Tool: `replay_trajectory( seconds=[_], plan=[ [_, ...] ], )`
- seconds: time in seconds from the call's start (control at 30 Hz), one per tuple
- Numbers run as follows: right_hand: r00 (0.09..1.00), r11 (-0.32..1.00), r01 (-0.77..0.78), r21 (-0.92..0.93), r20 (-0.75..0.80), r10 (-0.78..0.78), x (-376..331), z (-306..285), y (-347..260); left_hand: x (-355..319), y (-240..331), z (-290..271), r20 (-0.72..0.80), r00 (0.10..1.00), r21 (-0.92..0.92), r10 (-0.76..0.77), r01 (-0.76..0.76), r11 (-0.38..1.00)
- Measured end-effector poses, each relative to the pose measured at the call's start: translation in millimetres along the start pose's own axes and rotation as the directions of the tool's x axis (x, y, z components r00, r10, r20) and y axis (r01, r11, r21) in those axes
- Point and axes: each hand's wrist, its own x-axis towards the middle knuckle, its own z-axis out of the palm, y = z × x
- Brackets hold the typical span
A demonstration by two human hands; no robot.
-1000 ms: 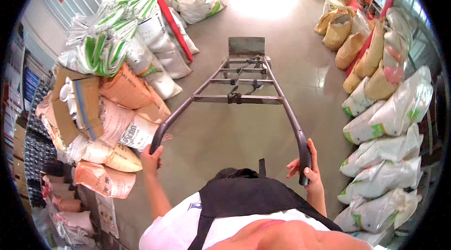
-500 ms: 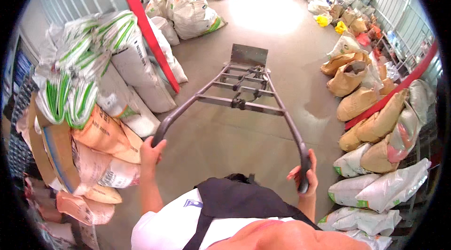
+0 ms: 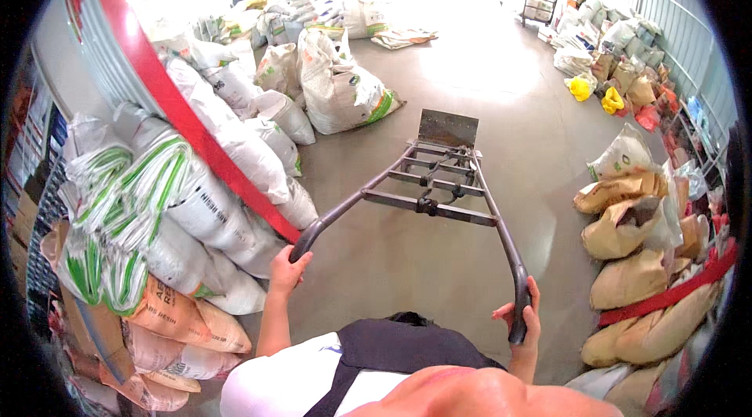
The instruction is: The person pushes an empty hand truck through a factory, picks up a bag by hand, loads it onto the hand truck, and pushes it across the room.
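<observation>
A dark metal hand truck (image 3: 429, 220) stretches out ahead of me, with several crossbars and a flat toe plate (image 3: 448, 128) at its far end. Its plate carries no load. My left hand (image 3: 289, 270) is closed round the left handle grip. Round the right grip, my right hand (image 3: 526, 314) is wrapped, its fingers partly hidden behind the handle. A black strap or cord (image 3: 427, 205) is tied along the crossbars.
Stacked white sacks (image 3: 227, 198) and folded green-striped bags (image 3: 102, 272) line the left, beside a red post (image 3: 176, 96). A large bulging sack (image 3: 333, 88) stands beyond. Brown paper sacks (image 3: 627, 280) run along the right wall. A wheeled rack (image 3: 539, 6) stands far off.
I have moved forward with the hand truck; the sacks and red post on the left now sit nearer. My view has tilted up, showing more of the far end. Both hands keep their hold.
</observation>
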Motion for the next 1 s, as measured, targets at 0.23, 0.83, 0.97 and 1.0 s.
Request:
replay_trajectory(
  seconds=[0.23, 0.83, 0.97, 1.0],
  plan=[
    [0.999, 0.999, 0.033, -0.006, 0.038, -0.033, 206.0, -13.9, -4.9, 178.9, 81.6, 87.6, 0.010, 1.000, 0.054, 0.029, -0.029, 0.998],
    [0.978, 0.998, 0.045, 0.037, 0.201, -0.051, 692.3, -18.5, 1.7, 596.4, 274.2, 264.9, -0.111, 0.989, -0.007, 0.100, -0.102, 0.995],
    [0.965, 0.996, -0.053, -0.074, 0.253, 0.070, 788.4, -54.6, -5.2, 672.1, 308.5, 323.5, -0.121, 0.991, -0.076, 0.051, -0.061, 0.995],
    [0.957, 0.993, -0.075, -0.094, 0.274, 0.098, 810.9, -69.9, -10.3, 683.2, 314.9, 341.7, -0.106, 0.994, -0.072, -0.006, -0.002, 0.997]
  ],
)
